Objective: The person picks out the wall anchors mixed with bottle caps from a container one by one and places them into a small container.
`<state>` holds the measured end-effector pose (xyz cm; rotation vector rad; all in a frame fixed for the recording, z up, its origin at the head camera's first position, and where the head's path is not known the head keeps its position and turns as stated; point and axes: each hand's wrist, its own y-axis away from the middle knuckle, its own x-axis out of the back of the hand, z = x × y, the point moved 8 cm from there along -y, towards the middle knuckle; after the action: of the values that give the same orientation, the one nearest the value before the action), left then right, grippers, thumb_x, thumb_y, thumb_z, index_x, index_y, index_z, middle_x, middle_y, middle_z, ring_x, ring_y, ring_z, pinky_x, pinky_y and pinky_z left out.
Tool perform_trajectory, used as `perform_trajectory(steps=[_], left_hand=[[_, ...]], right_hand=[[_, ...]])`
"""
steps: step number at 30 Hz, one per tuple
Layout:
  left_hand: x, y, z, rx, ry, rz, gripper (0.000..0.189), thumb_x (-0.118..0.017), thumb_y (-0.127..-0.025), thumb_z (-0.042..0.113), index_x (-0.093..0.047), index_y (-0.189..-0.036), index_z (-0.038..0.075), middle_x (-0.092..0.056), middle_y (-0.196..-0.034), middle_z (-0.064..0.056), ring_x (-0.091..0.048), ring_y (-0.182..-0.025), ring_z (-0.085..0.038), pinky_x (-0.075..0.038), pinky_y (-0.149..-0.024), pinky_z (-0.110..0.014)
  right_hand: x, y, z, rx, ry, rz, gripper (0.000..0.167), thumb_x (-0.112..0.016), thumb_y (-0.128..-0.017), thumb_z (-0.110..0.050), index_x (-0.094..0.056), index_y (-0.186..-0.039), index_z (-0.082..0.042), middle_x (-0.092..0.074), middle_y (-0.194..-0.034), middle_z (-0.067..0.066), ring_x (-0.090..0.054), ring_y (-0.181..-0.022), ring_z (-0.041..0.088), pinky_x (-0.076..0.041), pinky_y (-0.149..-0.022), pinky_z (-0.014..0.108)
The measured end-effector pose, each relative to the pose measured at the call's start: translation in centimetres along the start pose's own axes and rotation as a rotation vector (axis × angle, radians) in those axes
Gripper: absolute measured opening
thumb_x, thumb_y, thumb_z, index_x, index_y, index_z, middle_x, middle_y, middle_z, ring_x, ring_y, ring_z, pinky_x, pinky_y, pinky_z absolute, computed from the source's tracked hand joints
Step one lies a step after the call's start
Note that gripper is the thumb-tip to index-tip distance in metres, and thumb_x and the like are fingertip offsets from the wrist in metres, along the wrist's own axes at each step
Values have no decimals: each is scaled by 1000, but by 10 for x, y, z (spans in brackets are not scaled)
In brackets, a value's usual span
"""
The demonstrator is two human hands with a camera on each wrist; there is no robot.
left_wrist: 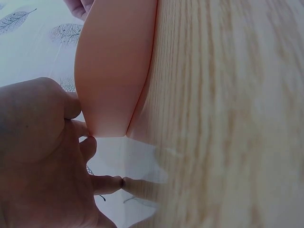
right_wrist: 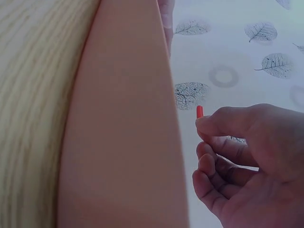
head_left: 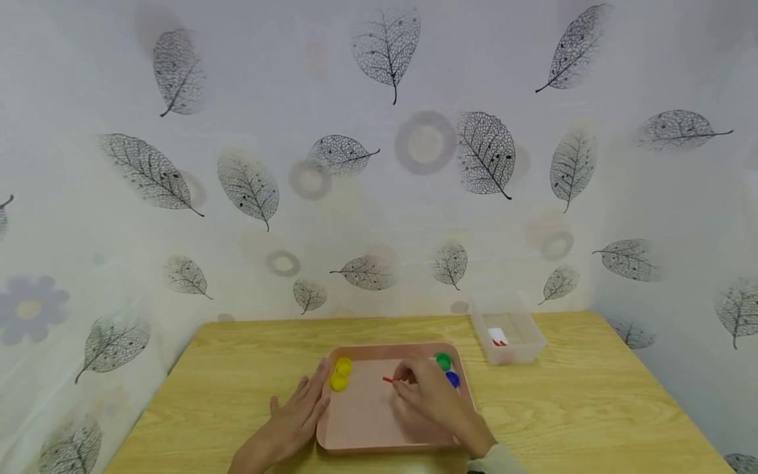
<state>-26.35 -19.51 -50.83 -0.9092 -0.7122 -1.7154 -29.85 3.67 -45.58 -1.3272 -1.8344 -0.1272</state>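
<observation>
My right hand (head_left: 428, 395) is over the right half of a pink tray (head_left: 361, 421), pinching a short red stick (head_left: 387, 379) between thumb and finger. In the right wrist view the end of the red stick (right_wrist: 199, 111) pokes up past the thumb; the rest is hidden by the fingers. At the tray's left edge rests my left hand (head_left: 290, 420), fingers extended along the rim. Two yellow round pieces (head_left: 339, 382) lie touching in the upper left of the tray. A green round piece (head_left: 443, 361) and a blue one (head_left: 453, 379), partly covered by my right hand, sit at the upper right.
Behind the tray to the right stands a clear plastic box (head_left: 512, 354) with a white piece and small red bits inside. The wooden table (head_left: 568, 408) ends at a leaf-patterned curtain (head_left: 379, 217) at the back and sides.
</observation>
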Motion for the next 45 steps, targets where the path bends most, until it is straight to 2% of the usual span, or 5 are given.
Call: perform_trajectory(steps=[5,12,21,31,45], left_hand=[[0,1,0,5,1,6,62,-29,-113,43,-7,-167,23,-8,-171,3,-20,-153,-43,5,-98,-89],[0,0,0,2,10,3,62,-30,-113,44,-7,-167,23,-8,-172,3,-19,-153,-44,6,-97,-89],[-1,-1,-1,7,24,-5,62,-30,-113,44,-8,-167,24,-9,-172,2,-17,-153,-44,7,-97,-90],[-2,-1,0,8,21,-12,63,-30,-113,44,-7,-167,23,-9,-172,2,-19,-153,-44,6,-96,-90],[-2,-1,-3,9,20,-21,64,-30,-113,45,-5,-167,23,-9,-172,0,-20,-152,-47,5,-94,-92]], right_hand=[[11,1,3,31,30,56,15,-77,-87,-2,-69,-84,-14,-61,-78,-11,-54,-72,3,-50,-64,21],[32,2,0,194,96,211,18,-83,-78,2,-70,-78,-11,-62,-71,-6,-56,-62,10,-47,-58,19],[52,3,16,4,16,168,14,-79,-86,1,-70,-86,-10,-60,-81,-7,-55,-72,9,-52,-64,27],[75,9,39,-147,-11,188,12,-78,-90,-1,-71,-91,-12,-61,-82,-6,-55,-73,9,-50,-65,24],[117,20,59,-72,143,397,14,-79,-85,4,-71,-89,-6,-62,-79,-4,-54,-69,9,-50,-62,26]])
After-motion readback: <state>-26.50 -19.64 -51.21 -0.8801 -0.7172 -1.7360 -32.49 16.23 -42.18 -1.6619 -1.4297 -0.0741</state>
